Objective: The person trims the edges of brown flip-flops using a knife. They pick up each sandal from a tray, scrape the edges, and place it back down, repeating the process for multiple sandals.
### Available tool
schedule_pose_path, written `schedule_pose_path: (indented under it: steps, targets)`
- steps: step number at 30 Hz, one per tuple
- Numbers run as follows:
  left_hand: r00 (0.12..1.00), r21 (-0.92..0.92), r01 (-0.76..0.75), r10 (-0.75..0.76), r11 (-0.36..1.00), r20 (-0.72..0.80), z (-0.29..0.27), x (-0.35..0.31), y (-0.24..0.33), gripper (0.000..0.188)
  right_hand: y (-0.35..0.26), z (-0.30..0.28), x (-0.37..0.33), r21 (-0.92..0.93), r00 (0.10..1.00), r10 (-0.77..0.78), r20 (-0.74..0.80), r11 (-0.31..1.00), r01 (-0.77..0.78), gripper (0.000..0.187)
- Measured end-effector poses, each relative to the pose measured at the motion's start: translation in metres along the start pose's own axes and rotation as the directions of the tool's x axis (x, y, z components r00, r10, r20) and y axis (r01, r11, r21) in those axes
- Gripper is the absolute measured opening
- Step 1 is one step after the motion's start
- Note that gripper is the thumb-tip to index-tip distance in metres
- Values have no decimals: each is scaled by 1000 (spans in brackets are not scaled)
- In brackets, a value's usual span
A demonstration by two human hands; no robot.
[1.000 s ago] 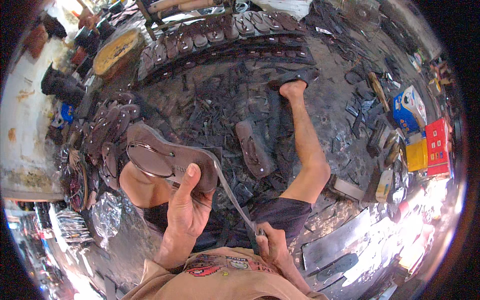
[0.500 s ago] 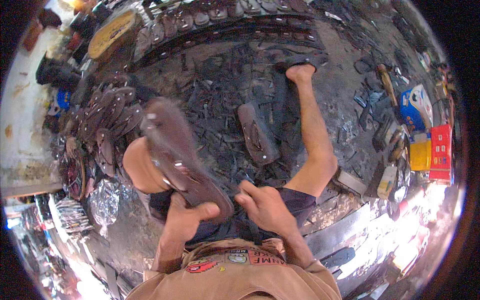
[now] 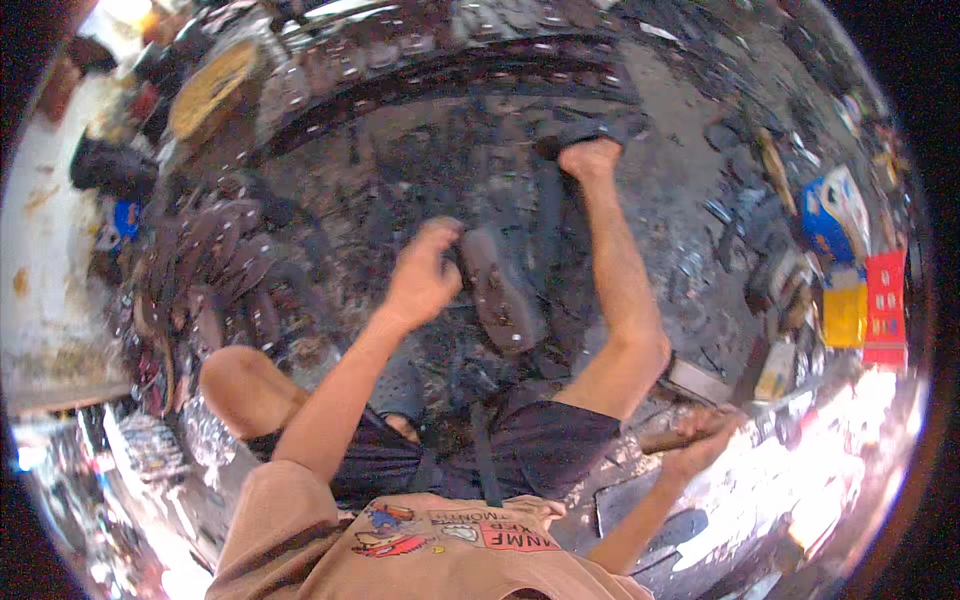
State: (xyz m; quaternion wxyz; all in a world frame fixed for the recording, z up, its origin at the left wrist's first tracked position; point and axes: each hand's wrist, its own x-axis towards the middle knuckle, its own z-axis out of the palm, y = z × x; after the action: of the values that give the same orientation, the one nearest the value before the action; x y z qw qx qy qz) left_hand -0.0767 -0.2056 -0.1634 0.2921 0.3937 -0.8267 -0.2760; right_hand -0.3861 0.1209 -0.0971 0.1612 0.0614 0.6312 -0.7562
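My left hand (image 3: 424, 278) reaches forward over the scrap-strewn ground, its thumb and fingers apart and nothing held. Just to its right lies a dark brown thong sandal (image 3: 500, 295), with its toe end away from me; whether the fingertips touch it I cannot tell. Out to my right, low near a bright sheet, my right hand (image 3: 697, 448) is closed around a brown, stick-like handle (image 3: 680, 436). Blur hides what kind of tool it belongs to.
A heap of brown sandals (image 3: 215, 250) lies to the left, and more sandals (image 3: 420, 60) line the far side. Right of my leg sit a whitish block (image 3: 700, 382), a blue and white pack (image 3: 835, 215), a yellow box (image 3: 843, 318) and a red box (image 3: 885, 305).
The sandal my left hand held has left it, and that hand has moved forward to the sandal on the ground. My right hand has swung out rightward, gripping the brown handle. My left knee has tilted outward.
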Motion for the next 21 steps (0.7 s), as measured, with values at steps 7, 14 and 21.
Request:
schedule_pose_path:
  steps: [7,14,21]
  targets:
    - [649,268,-485,138,832,748,117,2,-2,21,33,-10,-31,-240,999,48,-16,969,-51,28]
    - [921,-356,305,-178,883,347,-42,15,184,20,17,86,-79,-158,866,-242,438,927,340,31]
    - [948,-345,153,-236,926,-215,-125,-72,213,47,-8,138,-145,-37,659,-205,723,942,333,36]
